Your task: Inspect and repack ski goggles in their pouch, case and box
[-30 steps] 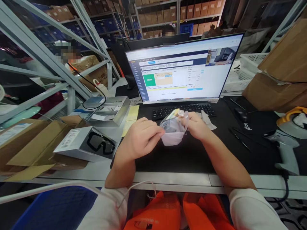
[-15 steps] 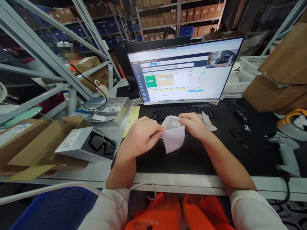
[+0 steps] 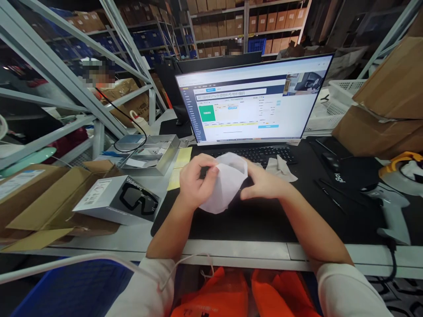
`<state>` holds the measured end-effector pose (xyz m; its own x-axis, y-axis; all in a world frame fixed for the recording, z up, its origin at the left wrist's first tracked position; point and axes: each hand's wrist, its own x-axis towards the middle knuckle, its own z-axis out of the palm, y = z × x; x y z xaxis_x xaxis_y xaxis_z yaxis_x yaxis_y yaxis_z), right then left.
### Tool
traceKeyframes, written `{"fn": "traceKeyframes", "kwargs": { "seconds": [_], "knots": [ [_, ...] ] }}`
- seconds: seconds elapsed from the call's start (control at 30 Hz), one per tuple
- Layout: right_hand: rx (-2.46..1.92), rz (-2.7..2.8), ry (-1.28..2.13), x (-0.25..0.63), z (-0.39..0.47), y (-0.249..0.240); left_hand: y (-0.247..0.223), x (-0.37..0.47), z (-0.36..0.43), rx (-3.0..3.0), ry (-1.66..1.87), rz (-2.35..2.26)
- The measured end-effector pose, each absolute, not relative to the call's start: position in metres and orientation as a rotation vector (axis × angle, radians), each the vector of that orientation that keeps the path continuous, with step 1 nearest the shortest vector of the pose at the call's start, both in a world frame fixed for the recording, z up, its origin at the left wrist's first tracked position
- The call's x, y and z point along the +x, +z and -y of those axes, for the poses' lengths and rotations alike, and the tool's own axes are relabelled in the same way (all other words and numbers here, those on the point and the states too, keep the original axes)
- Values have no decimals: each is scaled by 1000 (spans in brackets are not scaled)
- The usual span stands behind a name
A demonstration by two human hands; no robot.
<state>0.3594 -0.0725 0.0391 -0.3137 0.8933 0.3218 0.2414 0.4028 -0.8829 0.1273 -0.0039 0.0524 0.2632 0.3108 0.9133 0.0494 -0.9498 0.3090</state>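
Observation:
A soft white pouch (image 3: 223,187) hangs over the black desk mat, tilted, with its mouth facing up and to the right. My left hand (image 3: 198,182) pinches its rim between thumb and fingers. Beside the pouch's right edge is my right hand (image 3: 264,181), thumb spread away from the fingers; the fingertips are hidden behind the pouch. Whatever the pouch contains cannot be made out. A crumpled pale cloth (image 3: 280,168) lies just beyond my right hand, by the keyboard (image 3: 269,154).
A lit monitor (image 3: 254,110) stands behind the keyboard. On the left are a goggles box (image 3: 119,200), an open carton (image 3: 49,193) and a metal tray (image 3: 165,154). To the right lie a mouse (image 3: 330,162), pens (image 3: 332,196), a barcode scanner (image 3: 390,211) and a tape dispenser (image 3: 405,174).
The pouch has tilted and shifted left, toward my left hand. My right hand has let go of its rim, and its thumb and fingers have spread.

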Motion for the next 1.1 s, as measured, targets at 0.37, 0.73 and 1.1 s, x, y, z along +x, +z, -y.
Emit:
{"fn": "traceKeyframes", "kwargs": {
  "seconds": [0.37,0.73,1.1],
  "knots": [
    [-1012,1749,1094,380,85,66,30,156,-6,2282,1540,-451],
    [-1939,1242,279,496,93,75,24,239,16,2887,615,-747],
    [-1948,1479,457,487,91,75,77,294,-23,2881,-353,-765]
  ]
}}
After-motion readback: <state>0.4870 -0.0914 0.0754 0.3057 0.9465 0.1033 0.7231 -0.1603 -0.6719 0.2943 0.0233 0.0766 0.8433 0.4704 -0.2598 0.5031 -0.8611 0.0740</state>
